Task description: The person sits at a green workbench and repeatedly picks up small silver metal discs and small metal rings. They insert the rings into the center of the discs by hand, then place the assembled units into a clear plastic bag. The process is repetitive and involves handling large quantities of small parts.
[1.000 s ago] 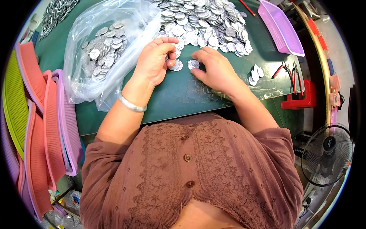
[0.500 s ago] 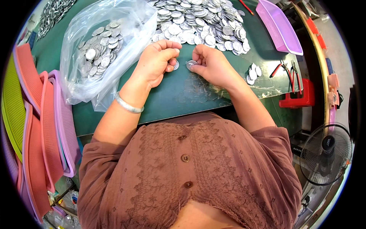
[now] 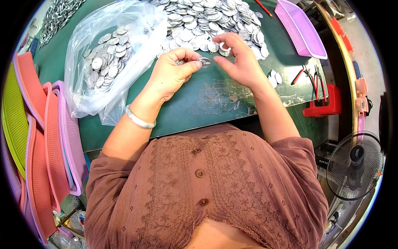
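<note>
Between thumb and forefinger, my left hand pinches a round silver coin-like disc. More silver shows behind its curled fingers, too covered to make out. Just right of the pinched disc is my right hand, its thumb and fingers spread apart with nothing gripped. Its fingertips are over the near edge of a large heap of silver discs. On the left, a clear plastic bag lies open around a smaller batch of the same discs.
A few discs lie right of my right hand, near red-handled pliers. Farther back are a purple basket and a red pen. Small metal parts fill the far left corner. Stacked plastic baskets stand left; a fan stands right.
The disc that my right hand held is now in my left hand's pinch. My right hand has opened and moved slightly right and away, toward the heap.
</note>
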`<state>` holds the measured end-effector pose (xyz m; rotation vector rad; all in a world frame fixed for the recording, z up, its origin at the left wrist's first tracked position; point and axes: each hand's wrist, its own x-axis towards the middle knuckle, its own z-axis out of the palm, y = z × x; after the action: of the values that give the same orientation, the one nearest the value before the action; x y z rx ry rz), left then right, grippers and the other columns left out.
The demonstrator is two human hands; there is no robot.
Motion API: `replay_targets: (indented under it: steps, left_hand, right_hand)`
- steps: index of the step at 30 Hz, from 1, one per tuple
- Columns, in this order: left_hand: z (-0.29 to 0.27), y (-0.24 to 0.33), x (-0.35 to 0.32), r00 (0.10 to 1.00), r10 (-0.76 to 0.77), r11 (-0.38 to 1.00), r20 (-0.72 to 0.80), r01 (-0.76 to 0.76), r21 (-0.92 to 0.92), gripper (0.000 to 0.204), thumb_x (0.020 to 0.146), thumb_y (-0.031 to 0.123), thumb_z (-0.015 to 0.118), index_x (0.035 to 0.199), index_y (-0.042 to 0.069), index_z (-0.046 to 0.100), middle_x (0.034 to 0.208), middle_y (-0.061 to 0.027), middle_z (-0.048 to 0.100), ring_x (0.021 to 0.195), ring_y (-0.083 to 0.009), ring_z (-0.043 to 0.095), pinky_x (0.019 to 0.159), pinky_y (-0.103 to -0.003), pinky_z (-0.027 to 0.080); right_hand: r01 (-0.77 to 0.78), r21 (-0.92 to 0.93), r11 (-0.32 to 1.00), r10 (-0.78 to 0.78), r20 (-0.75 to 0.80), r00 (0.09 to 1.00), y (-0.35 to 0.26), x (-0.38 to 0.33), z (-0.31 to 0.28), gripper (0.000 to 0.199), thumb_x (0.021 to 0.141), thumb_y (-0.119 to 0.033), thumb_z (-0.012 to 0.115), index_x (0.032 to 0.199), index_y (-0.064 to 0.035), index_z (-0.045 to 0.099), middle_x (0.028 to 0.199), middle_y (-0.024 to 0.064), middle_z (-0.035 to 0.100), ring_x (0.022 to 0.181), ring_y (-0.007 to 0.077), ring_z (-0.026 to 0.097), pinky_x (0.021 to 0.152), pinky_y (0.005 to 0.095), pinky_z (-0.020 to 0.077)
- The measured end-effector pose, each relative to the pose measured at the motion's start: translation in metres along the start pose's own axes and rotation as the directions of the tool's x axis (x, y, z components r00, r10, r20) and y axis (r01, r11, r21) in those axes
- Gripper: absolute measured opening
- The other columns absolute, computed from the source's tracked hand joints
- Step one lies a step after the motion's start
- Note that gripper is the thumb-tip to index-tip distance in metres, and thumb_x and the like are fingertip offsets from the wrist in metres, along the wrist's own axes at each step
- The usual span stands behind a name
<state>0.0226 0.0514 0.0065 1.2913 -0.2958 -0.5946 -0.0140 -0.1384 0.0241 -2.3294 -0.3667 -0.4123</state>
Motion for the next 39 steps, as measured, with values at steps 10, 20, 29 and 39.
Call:
replay_targets:
  steps: [10,20,29,39]
  left_hand:
    - [-0.001,0.002,0.003,0.986,-0.155,0.965,-0.065,0.137,-0.225,0.006,0.082,0.01,0.052,0.083,0.004,0.051,0.073,-0.0047,0.055,0.051,-0.0068,0.045,0.042,-0.016,0.034]
    - [-0.004,0.007,0.001,0.979,-0.202,0.938,-0.009,0.19,-0.291,0.019,0.08,0.008,0.048,0.097,0.0,0.051,0.081,-0.0084,0.058,0.068,-0.0129,0.058,0.053,-0.02,0.047]
    - [-0.006,0.003,0.003,0.977,-0.212,0.937,0.023,0.21,-0.28,0.016,0.078,0.005,0.052,0.093,0.002,0.055,0.076,-0.003,0.055,0.064,-0.0096,0.055,0.053,-0.019,0.045]
    - [-0.006,0.001,0.003,0.975,-0.224,0.948,0.007,0.219,-0.229,0.018,0.081,0.006,0.05,0.097,0.002,0.055,0.076,-0.0025,0.057,0.063,-0.0087,0.055,0.051,-0.018,0.045]
  right_hand:
    - [0.126,-0.438,0.89,-0.06,0.162,0.985,0.01,-0.007,0.007,0.022,0.07,-0.013,0.062,0.091,-0.0072,0.061,0.104,0.0022,0.054,0.101,0.025,0.045,0.087,0.0395,0.0348]
    - [0.07,-0.628,0.775,-0.062,0.034,0.997,0.013,0.017,0.018,0.015,0.069,-0.018,0.062,0.075,-0.0053,0.06,0.077,0.0086,0.056,0.078,0.024,0.055,0.067,0.0356,0.0448]
    - [-0.007,-0.727,0.687,0.06,0.047,0.997,0.021,0.016,0.019,0.014,0.069,-0.019,0.06,0.071,-0.0057,0.06,0.076,0.0084,0.057,0.076,0.0234,0.057,0.064,0.0339,0.0467]
    - [0.138,-0.774,0.618,-0.067,0.123,0.99,0.021,0.024,0.02,0.011,0.071,-0.014,0.055,0.074,-0.0053,0.059,0.076,0.0076,0.057,0.075,0.0227,0.057,0.064,0.0357,0.0451]
